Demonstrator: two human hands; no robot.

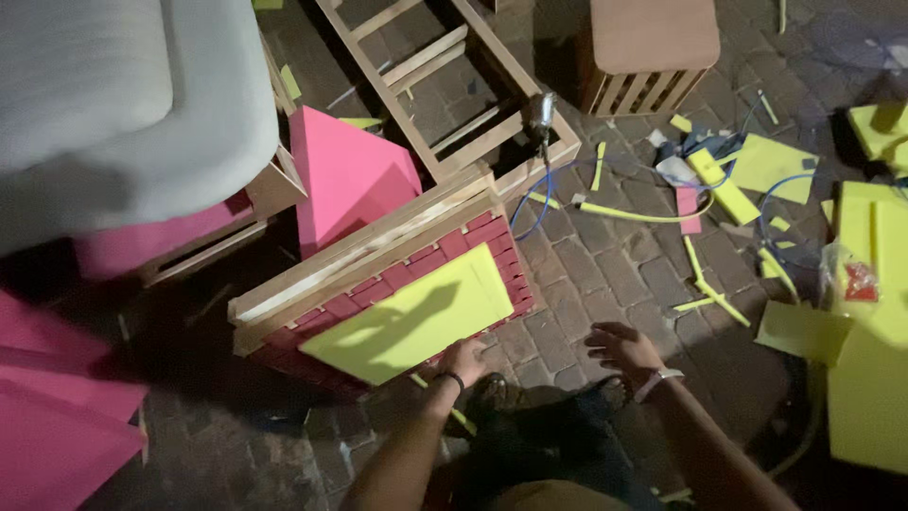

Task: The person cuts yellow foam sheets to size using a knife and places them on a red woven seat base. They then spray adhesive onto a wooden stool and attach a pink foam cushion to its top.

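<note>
Left hand [463, 361] extended forward, fingers curled under, banded wrist, right hand [620, 346] open, fingers spread, palm down, banded wrist

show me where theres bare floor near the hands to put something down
Bare brick paving lies between the pink slatted panel with its yellow sheet and the thin yellow strips, just above the right hand. The left hand rests at the sheet's lower edge. To the right it is crowded with yellow offcuts and a blue cable.

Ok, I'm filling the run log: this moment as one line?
left hand: on edge of yellow sheet | sheet: flat on red slatted crate | right hand: open, empty, above brick floor
</note>
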